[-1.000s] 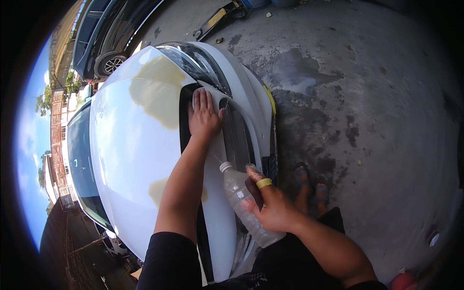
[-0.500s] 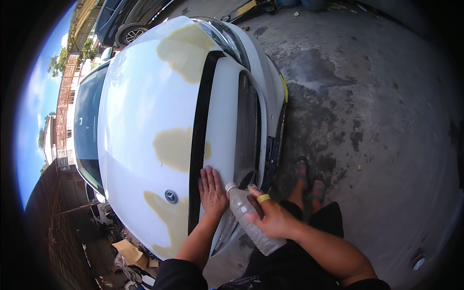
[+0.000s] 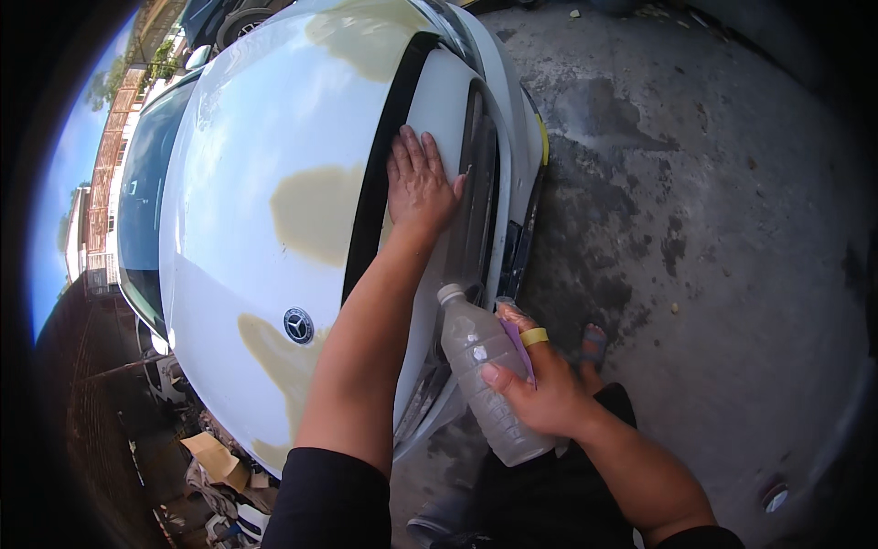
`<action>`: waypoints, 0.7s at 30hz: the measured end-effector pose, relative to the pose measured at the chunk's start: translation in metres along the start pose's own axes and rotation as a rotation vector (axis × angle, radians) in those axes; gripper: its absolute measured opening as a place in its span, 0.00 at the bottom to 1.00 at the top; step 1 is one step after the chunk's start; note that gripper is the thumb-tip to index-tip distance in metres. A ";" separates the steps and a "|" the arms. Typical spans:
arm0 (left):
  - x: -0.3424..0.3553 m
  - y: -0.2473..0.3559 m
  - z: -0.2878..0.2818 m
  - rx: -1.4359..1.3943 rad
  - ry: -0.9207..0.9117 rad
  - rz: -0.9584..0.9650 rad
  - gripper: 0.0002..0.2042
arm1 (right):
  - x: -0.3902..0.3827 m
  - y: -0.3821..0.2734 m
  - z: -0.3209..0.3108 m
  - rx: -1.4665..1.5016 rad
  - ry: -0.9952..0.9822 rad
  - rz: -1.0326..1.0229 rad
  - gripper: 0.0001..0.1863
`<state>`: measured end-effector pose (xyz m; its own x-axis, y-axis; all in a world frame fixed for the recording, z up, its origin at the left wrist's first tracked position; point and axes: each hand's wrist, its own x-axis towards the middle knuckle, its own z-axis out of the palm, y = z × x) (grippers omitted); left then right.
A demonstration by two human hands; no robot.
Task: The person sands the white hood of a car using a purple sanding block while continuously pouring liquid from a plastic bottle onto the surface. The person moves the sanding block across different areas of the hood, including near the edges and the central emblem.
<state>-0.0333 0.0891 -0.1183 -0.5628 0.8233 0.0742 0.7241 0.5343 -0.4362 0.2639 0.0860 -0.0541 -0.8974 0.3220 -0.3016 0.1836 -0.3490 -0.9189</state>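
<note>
My left hand (image 3: 421, 188) lies flat on the white front panel (image 3: 448, 96) of a car, fingers stretched along it beside the dark gap under the hood's edge. At the lower middle, my right hand (image 3: 553, 393) is closed round a clear plastic bottle (image 3: 485, 352) with a white cap, tilted and holding cloudy liquid. A thin purple sheet (image 3: 518, 346) sticks out between the bottle and the fingers of that hand. Yellow tape (image 3: 534, 337) wraps one finger. The white hood (image 3: 238, 183) bears tan, matte patches (image 3: 315, 215) and a round emblem (image 3: 298, 325).
Below the panel runs the dark grille opening (image 3: 471, 229). Concrete floor (image 3: 713, 274) with dark wet stains spreads to the right, where my sandalled foot (image 3: 593, 343) shows. Cardboard (image 3: 216, 456) and clutter lie at the lower left. Another car (image 3: 242, 23) stands at the far left.
My left hand has slid along the panel away from me, with its arm reaching farther. The bottle stays in my right hand, and the purple sheet shows more clearly. The view has shifted.
</note>
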 end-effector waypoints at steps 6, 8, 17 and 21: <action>-0.140 -0.016 -0.017 -0.105 -0.086 0.055 0.41 | -0.031 0.041 0.038 -0.065 0.011 -0.098 0.39; -0.201 -0.032 -0.016 -0.175 -0.132 0.063 0.41 | -0.045 0.050 0.059 -0.053 -0.006 -0.091 0.39; -0.434 -0.108 0.017 -0.132 -0.102 0.205 0.46 | -0.106 0.087 0.132 -0.048 -0.015 0.063 0.40; -0.377 -0.099 -0.002 -0.167 -0.115 0.218 0.46 | -0.124 0.092 0.145 -0.075 0.020 0.079 0.41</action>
<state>0.1078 -0.2737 -0.1013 -0.4217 0.8999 -0.1111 0.8829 0.3795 -0.2766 0.3339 -0.1141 -0.0646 -0.8710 0.3139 -0.3780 0.2833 -0.3078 -0.9083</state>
